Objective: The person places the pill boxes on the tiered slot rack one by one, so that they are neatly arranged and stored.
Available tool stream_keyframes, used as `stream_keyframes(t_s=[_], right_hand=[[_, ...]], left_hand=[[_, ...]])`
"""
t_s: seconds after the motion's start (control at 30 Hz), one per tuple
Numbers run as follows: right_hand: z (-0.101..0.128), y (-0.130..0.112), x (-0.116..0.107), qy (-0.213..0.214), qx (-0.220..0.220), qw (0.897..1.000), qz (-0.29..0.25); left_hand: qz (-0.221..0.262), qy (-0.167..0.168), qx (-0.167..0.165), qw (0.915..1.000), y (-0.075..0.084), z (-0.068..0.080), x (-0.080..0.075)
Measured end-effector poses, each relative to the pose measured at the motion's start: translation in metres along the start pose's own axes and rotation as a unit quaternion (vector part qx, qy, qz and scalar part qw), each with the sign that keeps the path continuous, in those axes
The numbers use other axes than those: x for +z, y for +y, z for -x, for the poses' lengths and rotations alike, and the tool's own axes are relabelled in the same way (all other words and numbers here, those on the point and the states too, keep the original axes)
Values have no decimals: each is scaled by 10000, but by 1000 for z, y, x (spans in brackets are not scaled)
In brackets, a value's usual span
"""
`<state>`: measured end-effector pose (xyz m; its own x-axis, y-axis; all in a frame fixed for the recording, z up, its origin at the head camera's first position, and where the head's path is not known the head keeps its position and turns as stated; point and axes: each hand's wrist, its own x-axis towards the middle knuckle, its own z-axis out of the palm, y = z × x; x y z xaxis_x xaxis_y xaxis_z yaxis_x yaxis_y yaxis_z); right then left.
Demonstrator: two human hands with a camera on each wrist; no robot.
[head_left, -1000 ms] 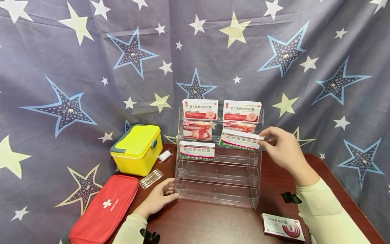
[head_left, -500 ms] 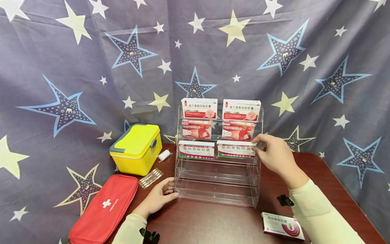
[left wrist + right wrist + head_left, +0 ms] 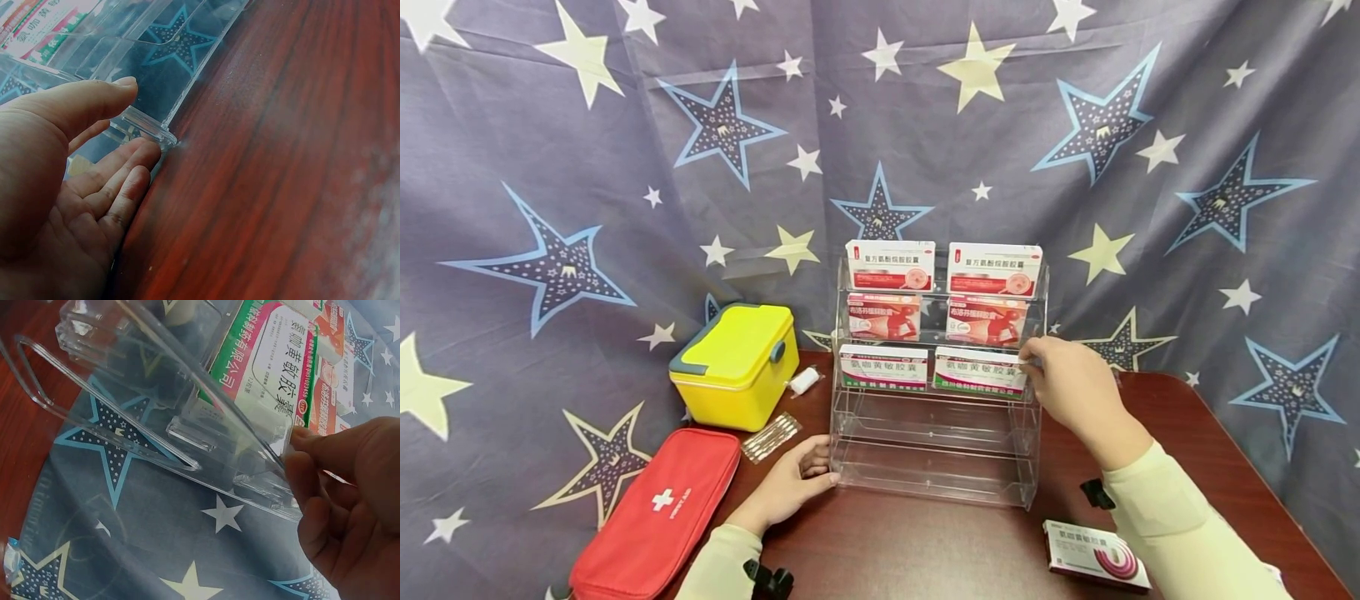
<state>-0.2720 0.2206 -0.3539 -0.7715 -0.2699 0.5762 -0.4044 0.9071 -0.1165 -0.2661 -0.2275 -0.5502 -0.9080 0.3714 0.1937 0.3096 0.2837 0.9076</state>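
Observation:
A clear acrylic tiered rack [image 3: 932, 479] stands on the table, with medicine boxes in its upper three tiers. In the third tier, my right hand [image 3: 1078, 400] pinches the right end of a white-and-green medicine box [image 3: 979, 372]; the right wrist view shows the thumb and forefinger at that end, beside the rack's side edge. A matching medicine box [image 3: 883, 368] sits to its left. My left hand [image 3: 790, 487] rests against the rack's lower left corner; in the left wrist view its fingers [image 3: 128, 181] touch the corner, with the thumb extended above them.
Left of the rack are a yellow lidded box [image 3: 733, 367], a red first-aid pouch [image 3: 658, 517], a packet of cotton swabs [image 3: 771, 437] and a small white wrapped roll [image 3: 805, 381]. Another medicine box [image 3: 1093, 554] lies at the front right. A star-patterned curtain [image 3: 880, 100] hangs behind.
My right hand has lowered the medicine box leftward and down into the third tier, where it now stands level beside its match. My left hand has stayed at the rack's corner.

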Motion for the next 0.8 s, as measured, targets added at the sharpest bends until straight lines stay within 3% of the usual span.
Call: stream_keyframes(t_s=[0.8], right_hand=[[3, -2, 2, 177, -94, 9998, 68]], left_hand=[[-18, 2, -62, 10000, 3, 0, 0]])
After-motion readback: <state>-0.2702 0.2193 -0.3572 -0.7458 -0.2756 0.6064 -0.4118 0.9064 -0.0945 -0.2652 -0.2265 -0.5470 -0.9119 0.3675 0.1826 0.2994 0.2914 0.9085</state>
